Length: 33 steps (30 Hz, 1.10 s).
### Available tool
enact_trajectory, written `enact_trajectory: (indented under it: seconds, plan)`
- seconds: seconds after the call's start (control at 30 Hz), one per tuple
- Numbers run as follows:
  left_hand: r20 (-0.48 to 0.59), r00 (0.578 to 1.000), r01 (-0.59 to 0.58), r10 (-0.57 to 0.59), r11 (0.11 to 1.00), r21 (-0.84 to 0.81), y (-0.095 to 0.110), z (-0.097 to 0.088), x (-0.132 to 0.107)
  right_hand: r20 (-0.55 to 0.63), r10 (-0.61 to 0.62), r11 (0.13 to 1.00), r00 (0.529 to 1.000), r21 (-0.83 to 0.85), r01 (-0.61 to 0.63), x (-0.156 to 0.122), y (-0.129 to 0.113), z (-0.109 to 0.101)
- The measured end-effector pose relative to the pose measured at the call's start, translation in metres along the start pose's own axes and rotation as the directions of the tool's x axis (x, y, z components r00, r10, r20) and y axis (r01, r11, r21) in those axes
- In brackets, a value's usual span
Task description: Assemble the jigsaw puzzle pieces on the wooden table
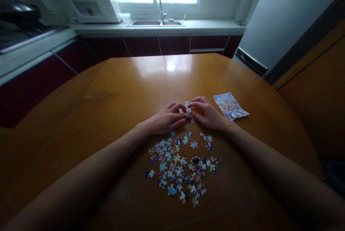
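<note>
Both hands meet over a small narrow cluster of jigsaw puzzle pieces (189, 111) on the table. My left hand (171, 117) comes in from the left, its thumb and fingertips closed at the cluster's near left side. From the right, my right hand (206, 113) bends its fingers over the cluster, with thumb and index at its edge. The fingers partly cover these pieces, so how they join cannot be made out. Nearer to me lies a scattered heap of loose puzzle pieces (176, 170), light blue, white, dark blue and yellowish. A few pieces (207, 138) sit apart, below my right hand.
A creased picture sheet (231, 105) with a colourful print lies right of my right hand. The wooden table (113, 87) has a rounded outline. Beyond it are a counter with a sink (145, 23), a faucet (161, 4) and a tall refrigerator (288, 18) at the right.
</note>
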<state>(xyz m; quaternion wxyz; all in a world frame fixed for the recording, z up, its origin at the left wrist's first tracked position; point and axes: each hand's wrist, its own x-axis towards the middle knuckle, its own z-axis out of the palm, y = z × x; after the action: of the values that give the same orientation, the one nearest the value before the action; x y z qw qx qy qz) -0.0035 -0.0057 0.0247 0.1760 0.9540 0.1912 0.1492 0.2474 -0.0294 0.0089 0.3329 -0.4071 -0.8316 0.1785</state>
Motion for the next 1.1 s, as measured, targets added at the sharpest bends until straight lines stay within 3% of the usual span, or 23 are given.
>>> enact_trajectory:
  seconds: [0.27, 1.1]
  plan:
    - [0.005, 1.0, 0.019, -0.019, 1.0, 0.014, -0.0018, 0.0025, -0.0011, 0.204, -0.086, 0.987, 0.975, -0.118, 0.112, -0.0014, 0.0046, -0.0096]
    - [0.016, 1.0, 0.005, -0.005, 1.0, 0.01, -0.0052, 0.0037, -0.0015, 0.148, -0.052, 0.993, 0.988, -0.094, 0.066, -0.0019, 0.0069, -0.0047]
